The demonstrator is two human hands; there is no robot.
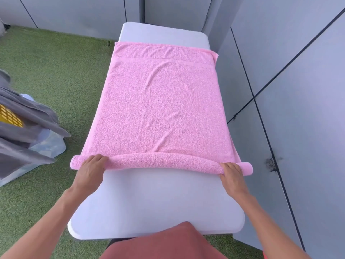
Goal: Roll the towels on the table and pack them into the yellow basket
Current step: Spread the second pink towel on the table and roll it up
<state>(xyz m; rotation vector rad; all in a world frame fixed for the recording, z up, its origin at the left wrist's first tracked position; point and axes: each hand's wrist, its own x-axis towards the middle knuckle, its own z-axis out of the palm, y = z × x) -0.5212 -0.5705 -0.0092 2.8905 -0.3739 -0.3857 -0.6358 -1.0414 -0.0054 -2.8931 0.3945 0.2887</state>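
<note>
Pink towel [158, 109] flat on white table [155, 202], near edge rolled. Left hand [91, 170], right hand [232, 174] curl fingers over roll near its ends. Terry likely soft, light, limp: grip near ends, keep tension even. Yellow basket [11, 116] at left, under grey cloth [28, 116].

I can see no words, numbers or signs to read here. The pink towel [158, 109] has no label showing. The white table [155, 199] is plain too.
</note>
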